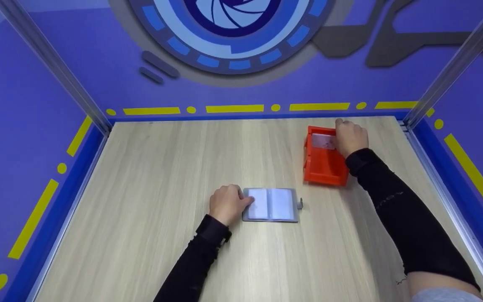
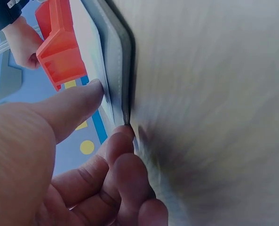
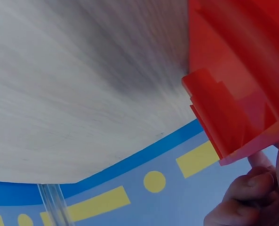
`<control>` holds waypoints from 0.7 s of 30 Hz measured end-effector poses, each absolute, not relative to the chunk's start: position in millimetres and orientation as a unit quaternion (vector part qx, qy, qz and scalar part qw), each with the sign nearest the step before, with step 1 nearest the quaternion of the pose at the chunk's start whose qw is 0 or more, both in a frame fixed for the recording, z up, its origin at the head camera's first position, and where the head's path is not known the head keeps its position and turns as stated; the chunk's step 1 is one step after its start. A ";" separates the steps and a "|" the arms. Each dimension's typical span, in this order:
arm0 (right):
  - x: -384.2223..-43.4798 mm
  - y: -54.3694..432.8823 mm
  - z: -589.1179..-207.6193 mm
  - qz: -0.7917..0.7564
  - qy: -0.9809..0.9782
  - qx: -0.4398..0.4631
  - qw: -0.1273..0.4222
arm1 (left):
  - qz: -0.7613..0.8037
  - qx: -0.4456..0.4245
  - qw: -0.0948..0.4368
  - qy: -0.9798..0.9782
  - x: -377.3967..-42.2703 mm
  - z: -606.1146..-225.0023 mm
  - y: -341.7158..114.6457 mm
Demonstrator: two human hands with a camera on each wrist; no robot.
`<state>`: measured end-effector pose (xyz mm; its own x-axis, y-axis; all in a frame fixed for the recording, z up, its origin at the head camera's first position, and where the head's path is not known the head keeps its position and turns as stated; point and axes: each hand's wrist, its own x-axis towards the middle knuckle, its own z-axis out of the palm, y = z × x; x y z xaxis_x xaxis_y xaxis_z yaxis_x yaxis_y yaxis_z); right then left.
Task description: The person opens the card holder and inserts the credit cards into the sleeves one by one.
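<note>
An open card holder (image 1: 282, 204) with clear sleeves and a grey cover lies on the table, its snap strap sticking out on the right. My left hand (image 1: 227, 204) pinches its left edge, the thumb over the sleeve pages and the fingers against the cover's edge, as the left wrist view shows near the thumb (image 2: 78, 101). Farther back on the right stands a red plastic bin (image 1: 327, 165). Its upper right rim is gripped by my right hand (image 1: 351, 136), whose curled fingers show in the right wrist view. A pinkish card (image 1: 322, 141) lies inside the bin's far end, partly hidden by that hand.
Under everything is a light wood-grain table (image 1: 162, 167). Blue panels with yellow marks form a back wall (image 1: 233, 94) and two side walls, with metal posts (image 1: 63, 67) in the corners. The right forearm reaches across the table's right side.
</note>
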<state>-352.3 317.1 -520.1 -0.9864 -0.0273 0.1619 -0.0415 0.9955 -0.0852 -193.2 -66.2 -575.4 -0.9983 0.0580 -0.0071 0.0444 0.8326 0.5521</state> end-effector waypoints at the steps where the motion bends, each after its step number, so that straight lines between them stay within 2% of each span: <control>1: -353.2 317.7 -520.8 0.046 -0.996 0.018 0.080 | 0.288 0.027 0.012 0.957 -193.2 -575.7 -66.3; 8: -357.4 324.9 -525.9 0.037 -0.993 0.045 0.103 | 0.287 0.021 0.016 0.958 -193.7 -576.7 -65.6; 15: -358.3 325.8 -525.9 0.043 -0.995 0.040 0.085 | 0.285 0.022 0.018 0.958 -193.2 -576.4 -65.0; 21: -361.0 328.8 -524.1 0.057 -0.993 0.048 0.091 | 0.284 0.020 0.021 0.959 -193.8 -576.0 -65.7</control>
<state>-361.0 328.8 -524.1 -0.9786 -0.0859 0.1868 -0.1067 0.9888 -0.1041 -193.8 -65.7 -576.0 -0.9983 0.0502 -0.0280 0.0269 0.8383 0.5445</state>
